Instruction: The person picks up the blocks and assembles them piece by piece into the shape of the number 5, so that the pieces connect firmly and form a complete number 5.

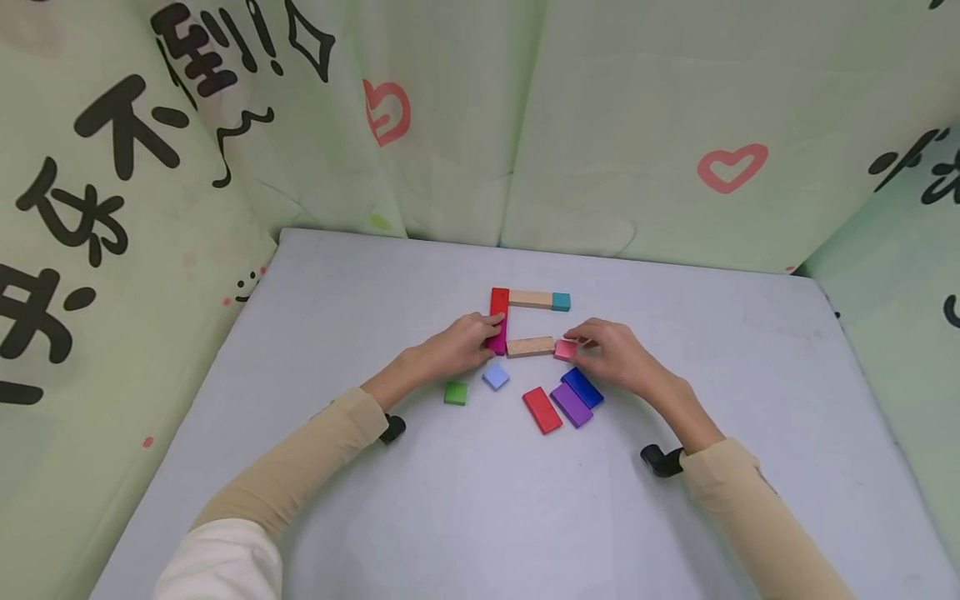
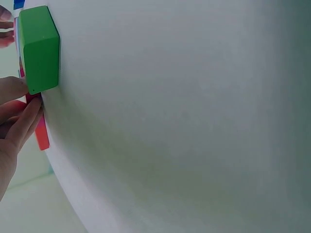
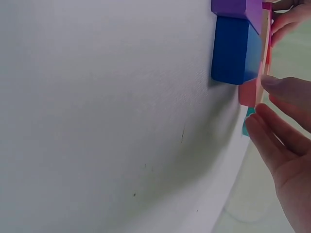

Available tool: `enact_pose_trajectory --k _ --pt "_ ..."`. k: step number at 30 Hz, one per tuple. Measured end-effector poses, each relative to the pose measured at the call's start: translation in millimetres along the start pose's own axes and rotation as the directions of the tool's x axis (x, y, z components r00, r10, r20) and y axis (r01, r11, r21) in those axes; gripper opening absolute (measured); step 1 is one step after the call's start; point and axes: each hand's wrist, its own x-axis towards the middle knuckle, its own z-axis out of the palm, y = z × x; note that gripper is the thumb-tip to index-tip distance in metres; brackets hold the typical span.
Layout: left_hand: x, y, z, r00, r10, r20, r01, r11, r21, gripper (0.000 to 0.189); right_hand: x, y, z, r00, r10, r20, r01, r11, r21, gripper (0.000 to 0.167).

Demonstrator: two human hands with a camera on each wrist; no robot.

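Observation:
My left hand pinches the magenta block, which lies end to end with an upright-running red block. Two plain wooden blocks reach rightward from this column: the upper wooden block touches a teal block, and the lower wooden block meets a small pink block. My right hand pinches that pink block between thumb and fingers. In the right wrist view the pink block shows between the thumb and fingertips, partly behind the blue block.
Nearer me lie a green block, a light blue block, a loose red block, a purple block and a dark blue block. All are on a white table with printed curtains around it.

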Motion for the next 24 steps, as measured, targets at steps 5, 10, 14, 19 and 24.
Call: enact_pose_trajectory --k 5,10,14,19,24 --pt "0.4 -1.2 -0.5 1.000 0.018 -0.009 -0.018 1.000 0.003 0.046 -10.6 0 -4 1.000 -0.007 0.003 0.007 0.999 0.044 0.029" --pt "0.9 -1.9 -0.7 0.999 0.033 -0.015 -0.033 0.999 -0.008 0.045 -23.7 0 -8 0.998 0.028 0.052 -0.035 0.990 0.137 0.032" --pt "1.1 -3.2 0.0 0.999 0.033 -0.017 -0.033 0.999 -0.016 0.045 -32.7 3 -9 0.993 0.047 0.105 -0.067 0.979 0.192 0.034" --pt "1.1 -4.9 0.5 0.999 0.037 -0.032 -0.038 0.999 -0.026 0.045 -39.7 6 -10 0.986 0.018 0.165 -0.060 0.966 0.251 0.039" --pt "0.0 -5.9 0.2 0.998 0.038 -0.051 -0.041 0.997 -0.060 0.045 -42.2 8 -7 0.985 -0.017 0.172 -0.031 0.962 0.271 0.041"
